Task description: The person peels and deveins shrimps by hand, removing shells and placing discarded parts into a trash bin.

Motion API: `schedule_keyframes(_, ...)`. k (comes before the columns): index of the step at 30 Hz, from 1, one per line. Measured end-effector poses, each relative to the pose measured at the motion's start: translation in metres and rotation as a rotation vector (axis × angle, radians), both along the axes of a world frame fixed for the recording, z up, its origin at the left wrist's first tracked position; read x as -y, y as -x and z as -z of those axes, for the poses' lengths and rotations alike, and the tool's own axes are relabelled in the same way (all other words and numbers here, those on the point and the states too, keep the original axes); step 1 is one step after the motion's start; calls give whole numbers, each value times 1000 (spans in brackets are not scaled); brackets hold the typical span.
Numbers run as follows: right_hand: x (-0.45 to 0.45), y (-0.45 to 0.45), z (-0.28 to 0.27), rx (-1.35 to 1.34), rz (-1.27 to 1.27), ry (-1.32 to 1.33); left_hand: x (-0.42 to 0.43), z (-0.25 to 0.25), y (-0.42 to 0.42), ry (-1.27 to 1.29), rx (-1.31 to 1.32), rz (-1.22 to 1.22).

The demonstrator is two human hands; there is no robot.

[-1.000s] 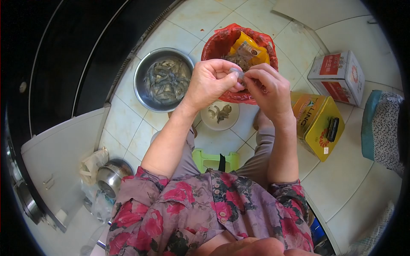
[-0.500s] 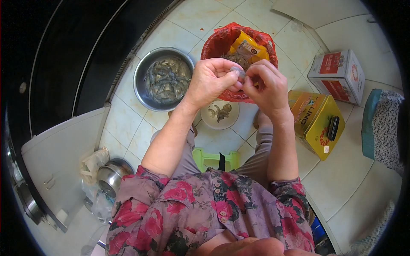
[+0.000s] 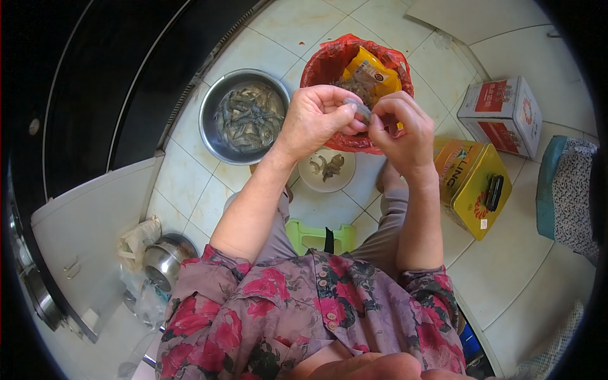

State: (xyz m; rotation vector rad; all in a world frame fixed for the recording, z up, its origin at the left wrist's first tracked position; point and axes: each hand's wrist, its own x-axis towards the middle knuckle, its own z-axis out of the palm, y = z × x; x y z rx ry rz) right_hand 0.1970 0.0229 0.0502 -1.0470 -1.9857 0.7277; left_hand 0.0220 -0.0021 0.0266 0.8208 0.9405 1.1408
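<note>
Your left hand pinches a shrimp above the red-lined bin; your right hand curls at its end, grip unconfirmed. Below, on pale floor tiles, sit a white bowl with several more and, leftward, a metal basin holding many. Farther right stand a yellow tin and white-and-red box.
</note>
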Motion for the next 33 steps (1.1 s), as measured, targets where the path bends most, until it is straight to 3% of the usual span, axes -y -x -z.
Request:
schedule_keyframes(15, -1, 7, 2, 113, -19, -31, 0, 4, 2, -2, -72, 27)
schedule_keyframes(33, -1, 1, 1, 64, 32, -60, 0, 0, 0, 11, -51, 37)
